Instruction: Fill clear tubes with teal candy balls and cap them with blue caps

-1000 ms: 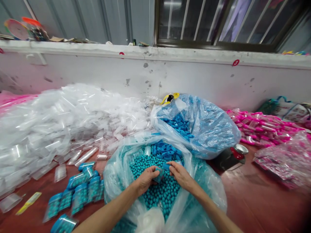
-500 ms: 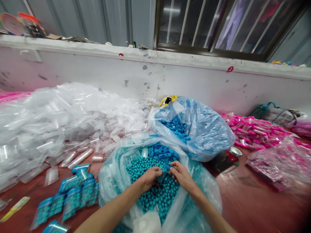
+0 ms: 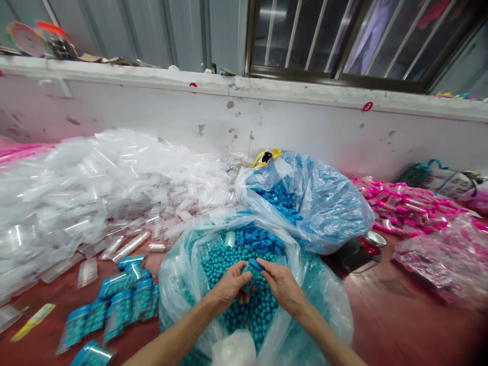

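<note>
My left hand (image 3: 233, 284) is closed round a small clear plastic container (image 3: 249, 268), mostly hidden by the fingers, with teal showing through. Between the fingers of my right hand (image 3: 282, 283) is a blue cap (image 3: 255, 264), held at the container's top; whether it is seated I cannot tell. Both hands are above an open plastic bag (image 3: 179, 284) of teal beads (image 3: 221, 260). Loose blue caps (image 3: 261, 239) lie on the beads at the bag's far side, beside a clear empty container (image 3: 230, 239).
Several capped, bead-filled containers (image 3: 121, 305) lie left of the bag, near a yellow-handled tool (image 3: 34, 322). Clear empty containers (image 3: 114, 188) are heaped behind. A second bag (image 3: 328, 203) holds blue caps. Pink packages (image 3: 407, 206) and a dark can with a silver lid (image 3: 356, 254) are at the right.
My right hand has moved left with the blue cap, bringing it to the top of the container in my left hand. The view has shifted slightly.
</note>
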`<state>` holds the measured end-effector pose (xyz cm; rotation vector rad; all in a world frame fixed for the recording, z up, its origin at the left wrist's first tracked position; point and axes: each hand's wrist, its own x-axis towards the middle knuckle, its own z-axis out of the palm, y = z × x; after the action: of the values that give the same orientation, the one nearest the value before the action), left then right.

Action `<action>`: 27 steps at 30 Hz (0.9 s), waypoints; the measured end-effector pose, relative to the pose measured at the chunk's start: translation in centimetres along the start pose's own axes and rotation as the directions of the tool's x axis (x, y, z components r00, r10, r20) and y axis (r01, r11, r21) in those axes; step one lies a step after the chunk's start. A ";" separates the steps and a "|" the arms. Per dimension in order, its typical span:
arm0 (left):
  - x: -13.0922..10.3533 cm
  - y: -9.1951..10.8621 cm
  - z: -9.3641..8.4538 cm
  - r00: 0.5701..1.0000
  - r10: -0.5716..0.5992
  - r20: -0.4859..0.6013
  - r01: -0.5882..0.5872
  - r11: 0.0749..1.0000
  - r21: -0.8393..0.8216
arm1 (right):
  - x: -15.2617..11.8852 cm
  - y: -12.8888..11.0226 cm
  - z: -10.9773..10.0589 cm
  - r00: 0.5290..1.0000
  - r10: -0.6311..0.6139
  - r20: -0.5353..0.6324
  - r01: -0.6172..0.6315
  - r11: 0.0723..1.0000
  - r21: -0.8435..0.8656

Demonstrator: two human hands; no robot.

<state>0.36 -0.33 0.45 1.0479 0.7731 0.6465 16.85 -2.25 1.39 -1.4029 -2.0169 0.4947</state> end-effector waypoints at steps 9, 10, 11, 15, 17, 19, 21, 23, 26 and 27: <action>-0.7 0.3 0.5 0.999 0.038 -0.039 -0.040 0.998 -0.051 | -0.4 -1.1 0.3 0.982 -0.048 -0.184 0.024 0.991 -0.132; -0.7 0.2 0.4 0.998 0.042 -0.040 -0.044 0.998 -0.051 | -0.4 -1.2 0.2 0.984 -0.049 -0.171 0.033 0.995 -0.098; -0.8 0.2 0.4 0.998 0.050 -0.039 -0.052 0.997 -0.051 | -0.5 -1.3 0.0 0.987 -0.058 -0.149 0.049 0.997 -0.068; -1.1 0.2 0.1 0.999 0.038 -0.014 -0.039 0.994 -0.104 | -0.6 -1.4 -0.5 0.987 -0.065 -0.144 0.063 0.998 -0.019; -1.2 0.4 0.0 1.000 -0.010 0.030 0.014 0.988 -0.155 | -0.7 -1.5 -0.5 0.981 -0.008 -0.195 0.008 1.000 0.000; -1.5 0.5 0.0 0.997 -0.041 0.062 0.051 0.984 -0.171 | -0.7 -1.7 -0.5 0.981 0.024 -0.194 -0.019 0.999 0.028; -1.8 0.6 -0.1 0.998 -0.040 0.043 0.046 0.991 -0.127 | -0.7 -1.9 -0.8 0.992 -0.016 -0.125 0.019 1.000 0.021; -2.0 0.5 -0.2 0.999 -0.035 -0.007 0.035 0.999 -0.012 | -0.8 -2.0 -1.4 0.996 -0.087 -0.013 0.086 0.996 -0.033; -2.2 0.5 -0.5 0.996 -0.055 -0.076 0.069 0.979 0.193 | -0.9 -1.8 -2.6 0.985 -0.128 0.112 0.139 0.985 -0.098; -2.2 0.5 -0.6 0.994 -0.065 -0.085 0.084 0.968 0.236 | -0.9 -1.7 -2.8 0.986 -0.120 0.113 0.131 0.986 -0.103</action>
<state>-1.43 -1.56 1.28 1.2131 0.9712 0.5403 17.80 -3.81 4.28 -1.3272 -2.2331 0.4165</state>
